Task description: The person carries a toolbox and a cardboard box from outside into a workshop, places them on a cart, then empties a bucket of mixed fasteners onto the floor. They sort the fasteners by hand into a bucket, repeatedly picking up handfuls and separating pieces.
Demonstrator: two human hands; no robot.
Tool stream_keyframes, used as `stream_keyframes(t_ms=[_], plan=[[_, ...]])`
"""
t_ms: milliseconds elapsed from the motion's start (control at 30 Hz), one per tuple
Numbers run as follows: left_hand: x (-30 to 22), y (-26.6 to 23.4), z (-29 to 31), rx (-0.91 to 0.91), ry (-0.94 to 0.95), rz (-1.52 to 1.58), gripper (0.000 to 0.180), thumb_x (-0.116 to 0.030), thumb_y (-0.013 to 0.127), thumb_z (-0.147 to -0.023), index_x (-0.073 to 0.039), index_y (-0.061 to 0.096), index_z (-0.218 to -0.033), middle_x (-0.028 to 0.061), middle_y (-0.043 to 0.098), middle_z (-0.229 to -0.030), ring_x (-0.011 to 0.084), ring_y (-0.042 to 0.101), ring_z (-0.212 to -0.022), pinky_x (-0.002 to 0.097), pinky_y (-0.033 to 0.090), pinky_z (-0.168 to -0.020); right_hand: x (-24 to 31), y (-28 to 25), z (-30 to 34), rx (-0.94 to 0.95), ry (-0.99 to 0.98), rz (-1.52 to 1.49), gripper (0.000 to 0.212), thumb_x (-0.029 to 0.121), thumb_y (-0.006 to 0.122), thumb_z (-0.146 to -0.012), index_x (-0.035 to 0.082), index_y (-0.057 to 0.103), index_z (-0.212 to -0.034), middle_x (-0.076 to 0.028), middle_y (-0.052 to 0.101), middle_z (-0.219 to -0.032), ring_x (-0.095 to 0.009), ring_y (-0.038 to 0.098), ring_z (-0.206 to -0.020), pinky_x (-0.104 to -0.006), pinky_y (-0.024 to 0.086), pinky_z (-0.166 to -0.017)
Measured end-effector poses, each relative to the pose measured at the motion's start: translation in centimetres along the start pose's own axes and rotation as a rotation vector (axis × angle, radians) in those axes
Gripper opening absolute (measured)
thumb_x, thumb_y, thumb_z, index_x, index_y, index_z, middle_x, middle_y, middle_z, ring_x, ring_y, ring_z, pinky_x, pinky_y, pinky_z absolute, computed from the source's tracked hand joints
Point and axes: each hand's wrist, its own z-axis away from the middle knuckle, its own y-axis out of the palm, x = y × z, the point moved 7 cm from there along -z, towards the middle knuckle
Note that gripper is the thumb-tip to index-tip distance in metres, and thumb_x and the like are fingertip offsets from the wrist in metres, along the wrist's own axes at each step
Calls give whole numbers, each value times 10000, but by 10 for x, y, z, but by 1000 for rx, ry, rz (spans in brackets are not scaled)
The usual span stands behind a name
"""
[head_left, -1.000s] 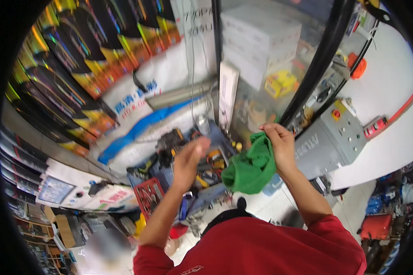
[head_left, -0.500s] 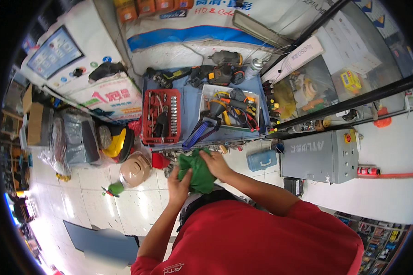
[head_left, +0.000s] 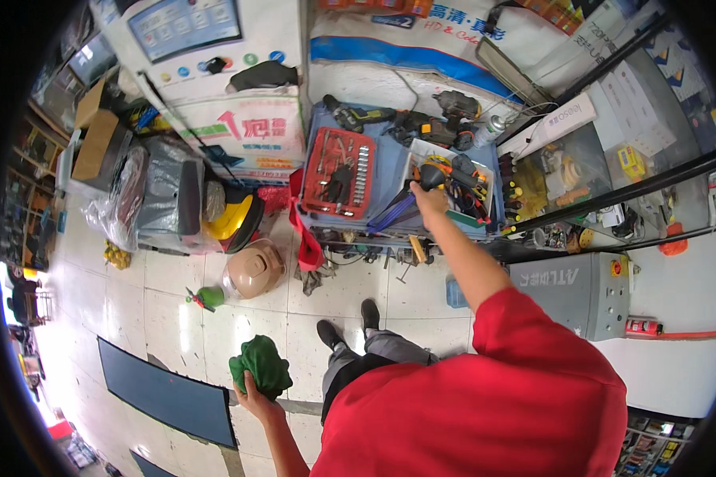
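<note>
Out to the left, above the floor, my left hand (head_left: 256,399) is closed around a bunched green cloth (head_left: 260,366). My right hand (head_left: 430,203) reaches forward to the left edge of a white tray (head_left: 490,225) full of hand tools. Its fingers are curled at the upper end of a tool with blue handles (head_left: 393,213) that leans out over the tray's edge. What exactly they grip cannot be made out. Beside the tray, an open red socket set case (head_left: 314,183) holds a row of silver sockets and dark tools.
Cordless power tools (head_left: 433,127) and a spray can (head_left: 490,131) stand along the back of the blue bench top (head_left: 386,159). A beige rounded container (head_left: 256,269) and a green bottle (head_left: 209,297) are on the floor. A grey cabinet (head_left: 561,290) stands at the right.
Both hands were together on the green cloth in front of me. The left has carried it down to the left; the right has let go and moved forward to the tool tray.
</note>
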Motion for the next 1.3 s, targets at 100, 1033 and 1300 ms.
stream_keyframes(t_ms=[100, 1033, 1300], plan=[[20, -61, -9, -90, -36, 38, 432, -263, 704, -947, -58, 595, -1312, 125, 655, -1216, 277, 671, -1063, 433, 578, -854, -3, -2, -17, -85, 61, 169, 816, 620, 806, -723, -30, 693, -1204, -251, 630, -1330, -404, 579, -1259, -455, 469, -1052], [-17, 306, 38, 1019, 385, -441, 426, -29, 588, -787, -16, 619, -1211, 70, 626, -1072, 195, 603, -980, 328, 483, -905, -91, -120, 173, 828, -60, -1892, 526, 118, 678, -932, 79, 513, -1430, -109, 640, -1295, -257, 646, -1137, -434, 537, -974], [28, 469, 206, 1719, 791, -712, 687, 31, 670, -745, -41, 574, -1421, 138, 635, -1093, 267, 638, -1000, 337, 485, -921, -121, -270, 195, 29, -688, -1054, 588, 20, 849, -778, 45, 604, -1312, -83, 602, -1320, -213, 554, -1250, -326, 403, -1091]])
